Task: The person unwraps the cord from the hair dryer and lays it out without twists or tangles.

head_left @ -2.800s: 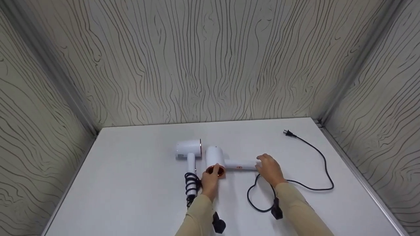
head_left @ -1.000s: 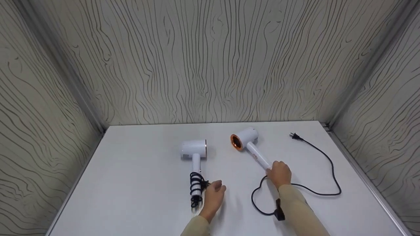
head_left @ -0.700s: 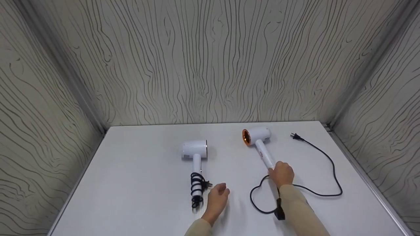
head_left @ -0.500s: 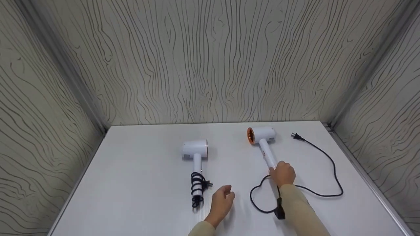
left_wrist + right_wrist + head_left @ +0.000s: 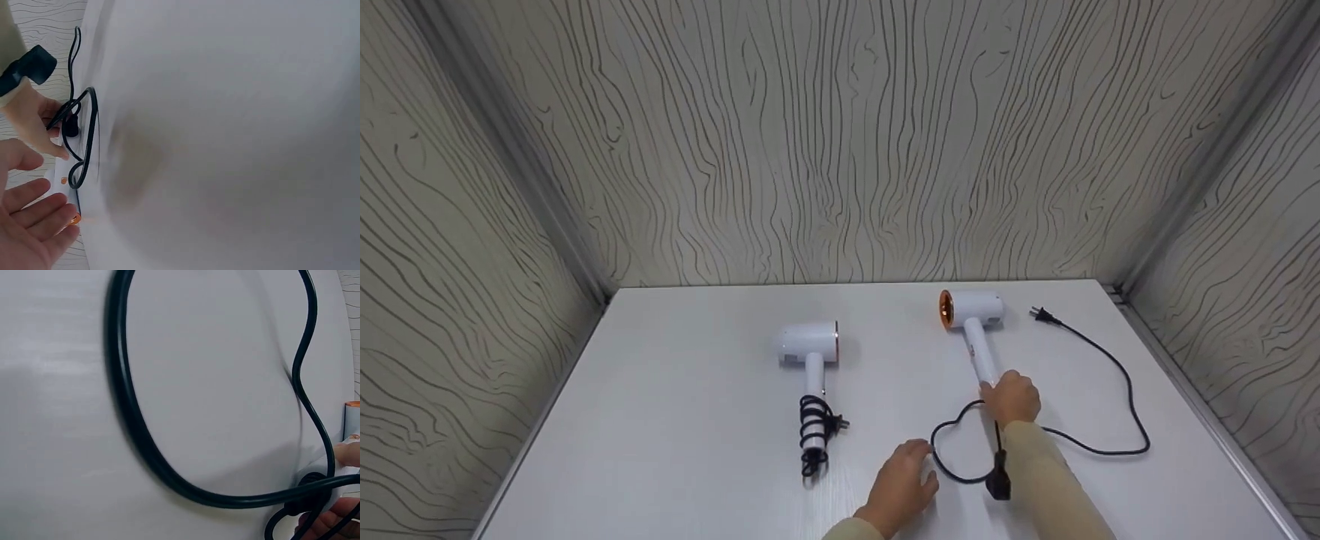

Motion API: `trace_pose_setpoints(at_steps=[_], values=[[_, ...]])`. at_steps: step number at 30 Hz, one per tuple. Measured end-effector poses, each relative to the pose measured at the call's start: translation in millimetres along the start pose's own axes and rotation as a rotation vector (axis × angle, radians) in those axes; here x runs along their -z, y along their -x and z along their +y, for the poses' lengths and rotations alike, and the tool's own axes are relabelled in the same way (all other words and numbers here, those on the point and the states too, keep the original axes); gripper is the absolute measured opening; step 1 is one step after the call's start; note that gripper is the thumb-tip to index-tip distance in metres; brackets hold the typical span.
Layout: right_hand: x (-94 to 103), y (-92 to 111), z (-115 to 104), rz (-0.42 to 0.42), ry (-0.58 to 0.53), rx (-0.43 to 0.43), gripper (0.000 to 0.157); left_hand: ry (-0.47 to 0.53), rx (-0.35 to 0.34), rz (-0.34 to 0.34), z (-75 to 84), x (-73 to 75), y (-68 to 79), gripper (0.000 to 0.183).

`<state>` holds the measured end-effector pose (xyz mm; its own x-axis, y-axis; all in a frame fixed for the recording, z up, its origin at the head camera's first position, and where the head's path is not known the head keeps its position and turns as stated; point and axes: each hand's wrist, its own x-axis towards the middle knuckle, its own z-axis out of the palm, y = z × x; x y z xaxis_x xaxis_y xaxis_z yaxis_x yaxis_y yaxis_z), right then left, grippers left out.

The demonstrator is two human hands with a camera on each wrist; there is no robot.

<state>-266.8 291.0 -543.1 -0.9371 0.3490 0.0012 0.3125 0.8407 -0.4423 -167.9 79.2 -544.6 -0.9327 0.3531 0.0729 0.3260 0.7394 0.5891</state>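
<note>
My right hand (image 5: 1012, 397) grips the lower end of the white handle of a hair dryer (image 5: 976, 309), which has a copper-coloured ring and points left at the back right. Its black cord (image 5: 118, 354) arcs large across the right wrist view, and the fingers (image 5: 347, 454) show around the handle at the right edge. Beside the cord's loop, my left hand (image 5: 900, 484) is held low with nothing in it; in the left wrist view its fingers (image 5: 48, 219) are spread. Left of centre lies a second white hair dryer (image 5: 810, 341), its black cord (image 5: 814, 424) wound around the handle.
The hair dryers lie on a white table (image 5: 682, 420), enclosed by wood-grain panels (image 5: 840, 150) at the back and sides. A two-pin plug (image 5: 1044, 315) lies at the back right, its cord curving along the right side. A black device (image 5: 998, 481) sits on the right wrist.
The right hair dryer has been swung from lying sideways by the other one to nearly upright at the back right. My left hand has let go of it and moved right, toward the cord loop.
</note>
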Motion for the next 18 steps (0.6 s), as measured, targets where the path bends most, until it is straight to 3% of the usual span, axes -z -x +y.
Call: trace_pose_setpoints(at_steps=[7,13,18], values=[[8.1,4.5,6.0,-0.029,-0.117,-0.011,0.044,-0.196,-0.085,0.033,0.2,-5.0,-1.5,0.032],[15.7,10.8,10.2,-0.053,-0.163,-0.005,0.05,-0.391,-0.213,0.063,0.9,-7.6,-1.9,0.029],[21.8,18.2,18.5,-0.081,-0.205,-0.025,0.051,-0.531,-0.289,0.025,3.2,-12.3,-6.1,0.026]])
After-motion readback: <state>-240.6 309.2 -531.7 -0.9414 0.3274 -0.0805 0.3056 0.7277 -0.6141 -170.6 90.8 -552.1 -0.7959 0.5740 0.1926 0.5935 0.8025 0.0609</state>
